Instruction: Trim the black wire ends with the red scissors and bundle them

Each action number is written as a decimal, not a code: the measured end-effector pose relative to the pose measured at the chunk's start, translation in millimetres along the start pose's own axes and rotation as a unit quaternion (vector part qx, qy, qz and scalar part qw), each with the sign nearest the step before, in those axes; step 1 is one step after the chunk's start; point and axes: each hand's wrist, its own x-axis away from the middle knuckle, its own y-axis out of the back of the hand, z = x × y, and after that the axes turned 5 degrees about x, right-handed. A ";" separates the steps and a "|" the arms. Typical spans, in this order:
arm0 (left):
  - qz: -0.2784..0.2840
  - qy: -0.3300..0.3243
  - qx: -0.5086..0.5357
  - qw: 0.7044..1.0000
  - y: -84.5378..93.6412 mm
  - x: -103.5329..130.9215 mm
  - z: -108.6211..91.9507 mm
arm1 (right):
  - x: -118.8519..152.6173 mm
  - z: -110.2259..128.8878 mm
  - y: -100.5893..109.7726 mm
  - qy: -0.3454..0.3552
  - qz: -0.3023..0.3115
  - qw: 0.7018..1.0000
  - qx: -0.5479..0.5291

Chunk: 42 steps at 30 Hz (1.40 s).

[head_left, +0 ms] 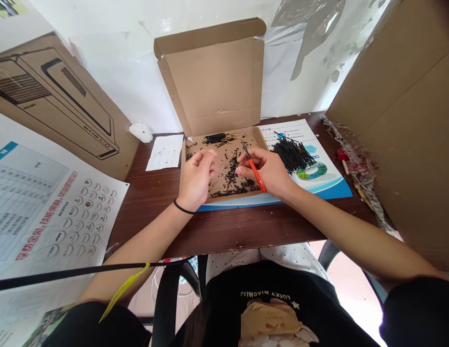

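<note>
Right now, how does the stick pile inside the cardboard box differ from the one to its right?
The boxed pile is smaller; the right-hand pile is much bulkier. The boxed pile shows many gold-coloured ends, while the right-hand pile looks almost wholly black. The boxed pile lies in the open box, the right-hand pile on a printed sheet. Both are loose heaps of thin, dark sticks.

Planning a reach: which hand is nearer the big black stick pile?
Right: the right hand, holding scissors, is just left of the pile; the left hand is farther, over the box's left side.
</note>
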 end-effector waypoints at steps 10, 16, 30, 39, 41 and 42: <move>0.163 -0.075 -0.094 0.979 2.2 3.6 9.8 | -0.5 -3.6 -0.7 0.004 0.040 0.998 -0.052; 0.181 -0.047 -0.044 0.981 1.3 6.2 7.6 | 2.0 -1.7 -2.5 -0.008 0.083 0.994 -0.065; 0.142 -0.151 -0.223 0.953 4.4 7.9 0.1 | 6.5 1.8 3.6 0.067 -0.054 0.982 0.169; 0.120 -0.216 -0.286 0.926 8.3 4.1 2.8 | 8.5 5.5 10.0 0.133 -0.067 0.905 0.399; 0.117 -0.217 -0.286 0.926 8.5 3.7 3.6 | 8.2 3.8 9.3 0.130 -0.064 0.899 0.413; 0.117 -0.218 -0.286 0.926 8.5 3.7 3.9 | 8.1 3.2 8.9 0.129 -0.061 0.897 0.418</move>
